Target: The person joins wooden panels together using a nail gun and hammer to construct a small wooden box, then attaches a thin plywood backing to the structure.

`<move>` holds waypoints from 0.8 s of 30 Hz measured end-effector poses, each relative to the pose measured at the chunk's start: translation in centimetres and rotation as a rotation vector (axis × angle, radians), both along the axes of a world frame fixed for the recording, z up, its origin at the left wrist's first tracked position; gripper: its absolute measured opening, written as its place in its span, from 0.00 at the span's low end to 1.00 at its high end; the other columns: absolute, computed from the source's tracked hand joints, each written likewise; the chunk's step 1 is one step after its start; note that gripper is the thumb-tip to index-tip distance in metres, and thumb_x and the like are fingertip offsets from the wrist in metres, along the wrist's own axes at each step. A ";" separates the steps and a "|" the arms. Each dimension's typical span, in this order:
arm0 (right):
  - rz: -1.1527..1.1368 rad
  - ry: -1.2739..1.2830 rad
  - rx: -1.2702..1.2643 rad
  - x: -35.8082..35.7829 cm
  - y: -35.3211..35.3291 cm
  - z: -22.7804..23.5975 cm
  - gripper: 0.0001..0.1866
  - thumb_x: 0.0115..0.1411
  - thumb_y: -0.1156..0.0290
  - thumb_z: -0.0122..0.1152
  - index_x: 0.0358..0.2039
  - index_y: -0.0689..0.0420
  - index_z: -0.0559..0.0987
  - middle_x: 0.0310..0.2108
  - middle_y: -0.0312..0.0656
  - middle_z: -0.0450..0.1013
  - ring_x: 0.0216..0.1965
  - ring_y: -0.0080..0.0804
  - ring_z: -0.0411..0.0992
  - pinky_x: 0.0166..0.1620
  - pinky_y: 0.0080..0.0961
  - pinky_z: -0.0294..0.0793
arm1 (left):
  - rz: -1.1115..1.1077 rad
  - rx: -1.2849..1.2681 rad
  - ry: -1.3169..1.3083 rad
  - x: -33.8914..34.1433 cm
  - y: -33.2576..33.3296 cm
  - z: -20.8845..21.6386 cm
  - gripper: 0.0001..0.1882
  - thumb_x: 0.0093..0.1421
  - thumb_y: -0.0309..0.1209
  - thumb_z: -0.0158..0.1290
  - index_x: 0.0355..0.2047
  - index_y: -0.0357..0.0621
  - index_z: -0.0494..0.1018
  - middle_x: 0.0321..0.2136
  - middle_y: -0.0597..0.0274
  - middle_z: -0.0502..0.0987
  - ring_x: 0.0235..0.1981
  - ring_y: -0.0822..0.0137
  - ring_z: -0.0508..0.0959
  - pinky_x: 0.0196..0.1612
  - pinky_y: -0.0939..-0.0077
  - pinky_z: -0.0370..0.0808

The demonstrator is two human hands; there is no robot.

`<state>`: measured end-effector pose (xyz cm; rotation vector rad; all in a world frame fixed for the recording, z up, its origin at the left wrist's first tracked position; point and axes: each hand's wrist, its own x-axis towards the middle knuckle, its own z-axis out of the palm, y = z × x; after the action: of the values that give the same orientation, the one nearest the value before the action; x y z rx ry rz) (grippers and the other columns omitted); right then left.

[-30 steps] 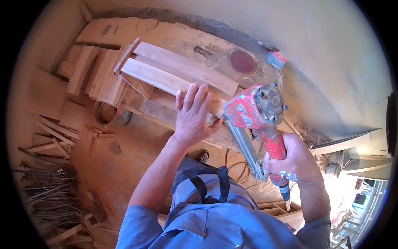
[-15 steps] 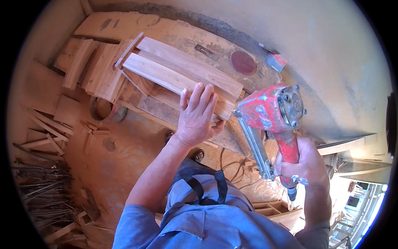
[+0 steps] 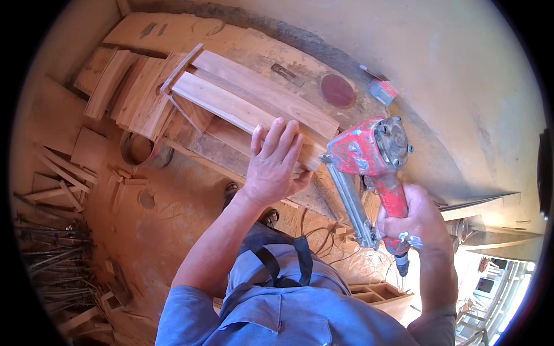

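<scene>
My right hand [image 3: 424, 222] is closed round the handle of a worn red nail gun [image 3: 360, 147] with a long grey magazine. The gun's nose meets, or almost meets, the right end of a narrow wooden assembly [image 3: 231, 106] on the workbench. Two long pale boards run along the top of this assembly, and a crosspiece [image 3: 183, 68] spans its left end. My left hand [image 3: 274, 164] grips the nearer board close to its right end, fingers over the top and thumb at the near side. What lies under my palm is hidden.
Stacked boards [image 3: 147, 95] lie on the bench's left. Behind the assembly are a round reddish disc [image 3: 339, 91] and a small box [image 3: 382, 92]. A bucket [image 3: 138, 149] stands below the bench; wood scraps [image 3: 69, 173] and dark rods [image 3: 57, 248] lie at left.
The nail gun and my right hand have moved slightly left, bringing the nose up to the assembly's end. My left hand stays on the board.
</scene>
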<state>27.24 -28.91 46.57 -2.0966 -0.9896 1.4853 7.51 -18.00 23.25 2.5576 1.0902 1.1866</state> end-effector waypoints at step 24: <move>0.032 0.114 0.063 3.1 2.2 -1.7 0.17 0.46 0.75 0.65 0.38 0.65 0.75 0.25 0.43 0.77 0.26 0.28 0.76 0.33 0.26 0.75 | 0.003 0.006 0.006 0.1 0.1 -0.5 0.43 0.42 0.45 0.68 0.57 0.37 0.70 0.65 0.50 0.67 0.70 0.48 0.61 0.73 0.43 0.44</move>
<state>30.35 -26.71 44.83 -1.9381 -1.0177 1.5505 7.58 -17.89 22.72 2.5661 1.0932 1.1852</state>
